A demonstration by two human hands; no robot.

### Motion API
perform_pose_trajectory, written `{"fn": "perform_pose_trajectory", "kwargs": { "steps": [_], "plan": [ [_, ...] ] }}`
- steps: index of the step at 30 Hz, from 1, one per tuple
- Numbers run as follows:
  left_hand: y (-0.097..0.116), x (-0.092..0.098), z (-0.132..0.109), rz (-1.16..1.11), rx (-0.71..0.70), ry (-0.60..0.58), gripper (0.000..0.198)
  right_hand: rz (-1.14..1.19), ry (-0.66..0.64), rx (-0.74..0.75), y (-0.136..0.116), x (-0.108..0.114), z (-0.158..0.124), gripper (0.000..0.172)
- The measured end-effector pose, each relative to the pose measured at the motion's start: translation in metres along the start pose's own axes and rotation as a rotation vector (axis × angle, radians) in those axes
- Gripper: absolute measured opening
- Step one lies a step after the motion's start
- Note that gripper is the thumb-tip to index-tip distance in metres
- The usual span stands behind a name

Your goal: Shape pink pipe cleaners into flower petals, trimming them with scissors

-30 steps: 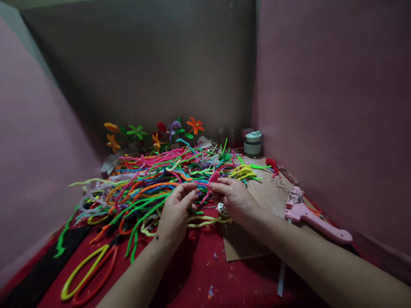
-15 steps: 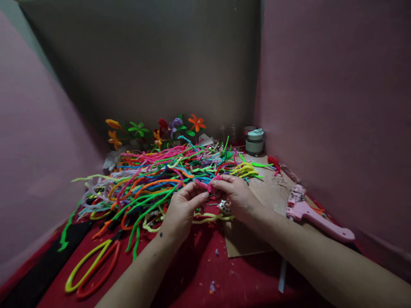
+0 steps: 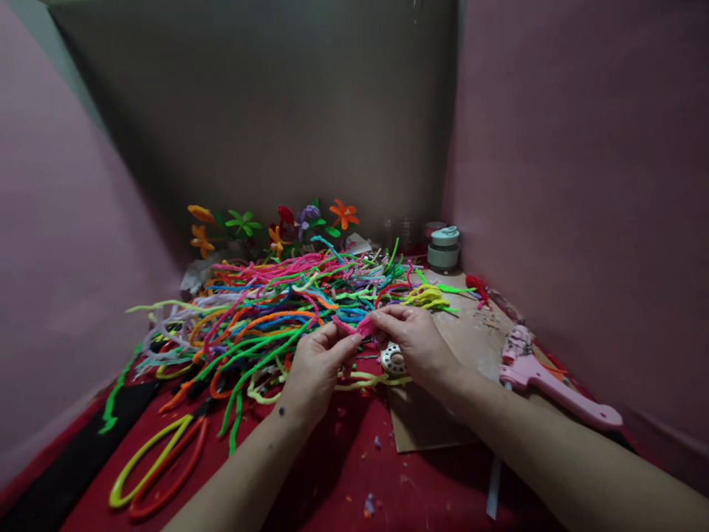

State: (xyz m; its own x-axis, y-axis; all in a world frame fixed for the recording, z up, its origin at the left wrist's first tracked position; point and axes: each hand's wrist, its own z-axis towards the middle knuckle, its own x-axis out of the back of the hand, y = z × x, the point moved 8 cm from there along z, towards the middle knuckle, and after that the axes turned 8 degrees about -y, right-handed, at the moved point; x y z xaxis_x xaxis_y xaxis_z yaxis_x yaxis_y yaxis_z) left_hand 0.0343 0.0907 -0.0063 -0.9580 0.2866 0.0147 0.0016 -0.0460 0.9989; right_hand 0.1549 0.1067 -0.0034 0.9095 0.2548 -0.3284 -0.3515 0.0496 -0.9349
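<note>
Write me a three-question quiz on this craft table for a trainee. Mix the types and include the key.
1. Multiple choice: what colour is the fuzzy piece at the fingertips of the right hand?
A) green
B) pink
C) white

2. True or false: the glue gun lies on the left side of the picture.

3. Fill in the blank: the tool with one yellow and one red handle lies beside the person's ____ forearm.

Key:
1. B, pink.
2. False; it lies on the right side.
3. left.
</note>
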Motion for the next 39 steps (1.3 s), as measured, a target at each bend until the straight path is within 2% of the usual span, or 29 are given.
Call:
{"fn": "perform_pose_trajectory", "kwargs": {
  "steps": [9, 18, 21, 27, 32, 35, 37, 39],
  "plan": [
    [0.000, 0.002, -0.001, 0.059, 0.016, 0.037, 0.018, -0.099, 0.072, 0.028, 0.004, 0.007, 0.000, 0.015],
    [0.003, 0.006, -0.002, 0.102, 0.044, 0.041, 0.019, -0.279, -0.099, 0.051, -0.012, -0.013, -0.002, 0.010],
    [0.004, 0.005, -0.003, 0.146, 0.035, 0.037, 0.021, -0.338, -0.087, 0.080, -0.013, -0.012, -0.004, 0.007],
    [0.010, 0.007, -0.004, 0.319, -0.020, 0.114, 0.025, -0.444, -0.055, 0.135, -0.014, -0.007, -0.005, 0.009],
    [0.003, 0.005, -0.003, 0.234, 0.017, 0.059, 0.021, -0.519, -0.085, 0.067, -0.014, -0.009, -0.003, 0.009],
    [0.002, 0.004, -0.002, 0.185, 0.033, 0.047, 0.020, -0.467, -0.092, 0.063, -0.016, -0.010, -0.003, 0.008],
    [0.003, 0.005, -0.002, 0.149, 0.036, 0.057, 0.021, -0.332, -0.098, 0.036, -0.014, -0.011, -0.003, 0.003],
    [0.004, 0.006, -0.002, 0.120, 0.026, 0.063, 0.021, -0.183, -0.109, -0.020, -0.007, -0.012, -0.004, 0.007]
  ]
}}
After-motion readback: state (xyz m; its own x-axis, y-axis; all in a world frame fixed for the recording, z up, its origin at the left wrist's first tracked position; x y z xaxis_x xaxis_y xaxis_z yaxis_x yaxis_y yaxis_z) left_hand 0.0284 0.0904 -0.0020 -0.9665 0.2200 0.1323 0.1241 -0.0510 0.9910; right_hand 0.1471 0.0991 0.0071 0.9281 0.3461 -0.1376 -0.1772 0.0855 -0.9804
